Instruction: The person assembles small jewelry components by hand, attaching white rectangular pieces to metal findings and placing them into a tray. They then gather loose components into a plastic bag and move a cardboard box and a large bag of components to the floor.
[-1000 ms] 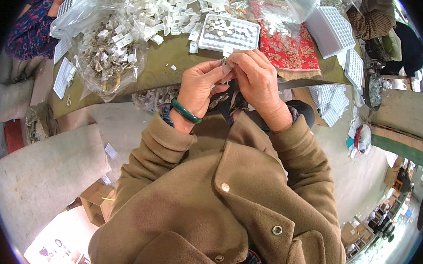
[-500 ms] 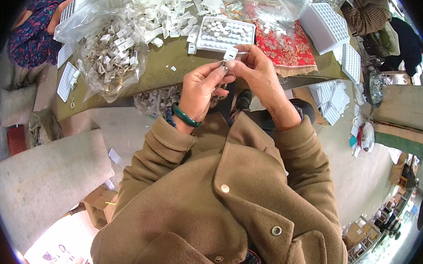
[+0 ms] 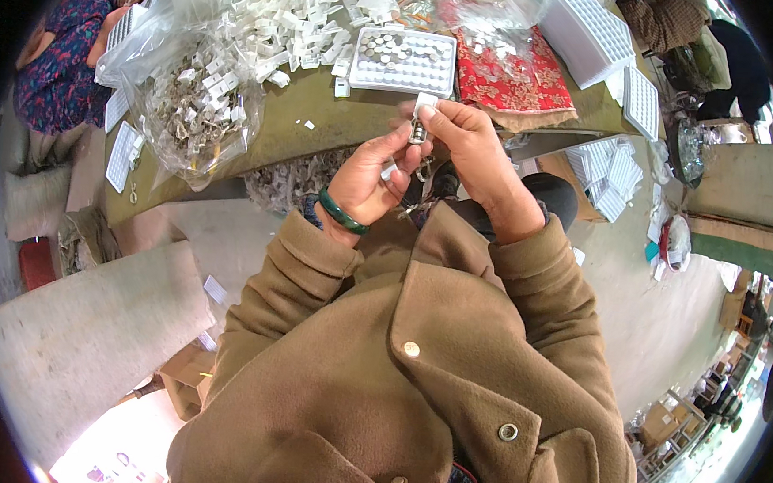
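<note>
My right hand (image 3: 480, 159) pinches a small white plastic piece (image 3: 425, 104) at its upper end. Silvery metal shows on its lower part, beside the fingertips of my left hand (image 3: 362, 182). Another small white piece (image 3: 389, 170) lies within the curled fingers of my left hand, which wears a dark green bangle (image 3: 342, 212). Just beyond both hands is a white tray (image 3: 402, 87) with round cells, some filled with silvery discs. The exact kind of the held pieces is too small to make out.
A clear plastic bag (image 3: 233, 148) of white pieces and metal bits sits at the left of the green table (image 3: 302, 103). Behind it spreads a pile of loose white pieces (image 3: 285, 23). Red patterned cloth (image 3: 538, 82) and stacked white trays (image 3: 587, 37) occupy the right. Another person (image 3: 75, 54) is at far left.
The white piece in my right hand has come down slightly and tilted, exposing its metal part. My left fingers have opened a little, revealing a second white piece in them.
</note>
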Motion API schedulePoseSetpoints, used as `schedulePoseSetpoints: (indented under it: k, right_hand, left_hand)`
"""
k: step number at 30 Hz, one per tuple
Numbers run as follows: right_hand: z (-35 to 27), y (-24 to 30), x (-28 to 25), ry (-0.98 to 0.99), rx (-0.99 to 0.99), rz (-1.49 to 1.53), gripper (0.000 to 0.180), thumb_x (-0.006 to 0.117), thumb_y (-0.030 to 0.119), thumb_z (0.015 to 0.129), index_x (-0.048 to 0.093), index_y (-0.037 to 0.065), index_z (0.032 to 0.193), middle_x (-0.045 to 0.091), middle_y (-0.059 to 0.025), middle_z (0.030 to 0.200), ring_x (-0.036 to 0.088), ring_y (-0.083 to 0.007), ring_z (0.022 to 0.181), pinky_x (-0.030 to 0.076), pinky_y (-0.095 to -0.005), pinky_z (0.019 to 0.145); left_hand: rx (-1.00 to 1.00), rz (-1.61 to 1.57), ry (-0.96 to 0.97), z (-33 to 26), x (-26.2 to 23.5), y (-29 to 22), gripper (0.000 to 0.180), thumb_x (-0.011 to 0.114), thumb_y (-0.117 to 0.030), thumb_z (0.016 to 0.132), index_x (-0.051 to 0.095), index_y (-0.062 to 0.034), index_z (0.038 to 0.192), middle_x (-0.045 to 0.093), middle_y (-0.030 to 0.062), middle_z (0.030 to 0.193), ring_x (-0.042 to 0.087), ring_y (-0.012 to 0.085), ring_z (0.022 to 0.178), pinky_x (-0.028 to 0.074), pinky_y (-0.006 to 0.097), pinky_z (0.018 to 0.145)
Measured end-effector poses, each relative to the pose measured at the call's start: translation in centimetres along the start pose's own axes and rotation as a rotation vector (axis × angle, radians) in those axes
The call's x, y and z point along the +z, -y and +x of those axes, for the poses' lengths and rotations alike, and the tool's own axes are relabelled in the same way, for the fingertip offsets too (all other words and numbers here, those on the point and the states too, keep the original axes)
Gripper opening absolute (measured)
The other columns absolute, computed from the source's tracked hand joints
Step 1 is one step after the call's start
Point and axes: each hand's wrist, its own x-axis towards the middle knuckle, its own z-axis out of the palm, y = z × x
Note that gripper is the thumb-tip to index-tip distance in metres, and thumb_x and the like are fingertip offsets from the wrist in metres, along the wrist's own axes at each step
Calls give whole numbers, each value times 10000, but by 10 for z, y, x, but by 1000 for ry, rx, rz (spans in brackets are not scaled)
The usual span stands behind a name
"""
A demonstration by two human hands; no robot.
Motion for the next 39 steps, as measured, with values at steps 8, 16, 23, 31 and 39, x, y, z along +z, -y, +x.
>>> schedulePoseSetpoints:
  k: [8, 16, 23, 31, 39]
  right_hand:
    - [1, 3, -20, 79, 56, 178, 245, 570, 87, 929, 652, -99, 1065, 698, -131, 953, 634, -125, 729, 535, -260, 697]
    - [-8, -5, -26, 143, -204, -106, 387, 661, 99, 866, 619, -26, 1230, 691, -83, 956, 635, -135, 842, 513, -294, 796]
    - [-20, -5, -32, -109, -768, -875, 331, 702, 20, 766, 679, 19, 1096, 678, -145, 937, 655, -294, 827, 530, -354, 714]
    - [-32, -4, -45, -77, -596, -894, 307, 683, 25, 797, 659, 17, 1104, 688, -147, 981, 680, -280, 861, 535, -348, 726]
    - [7, 27, -87, -406, -461, -989, 113, 656, 71, 849, 676, 7, 940, 669, -152, 849, 664, -247, 744, 503, -321, 659]
  left_hand:
    - [-66, -89, -4, 8, 2, 12, 202, 590, -256, 967, 582, -98, 1094, 644, 42, 963, 467, -24, 569, 359, 126, 410]
    - [-33, -194, 24, 12, 11, 14, 211, 603, -291, 961, 578, -157, 1123, 616, -28, 947, 434, -6, 588, 328, 153, 426]
    - [-46, 125, -79, 15, 18, 15, 254, 513, -317, 1002, 579, -72, 1027, 600, 6, 891, 505, 78, 677, 378, 196, 489]
    - [-37, 198, -85, 26, 15, 27, 226, 579, -290, 974, 635, -82, 1039, 626, -13, 873, 554, 54, 721, 418, 187, 550]
    - [162, 700, 95, 39, 25, 29, 305, 544, -236, 986, 651, 2, 1142, 695, 57, 962, 613, 73, 802, 477, 224, 742]
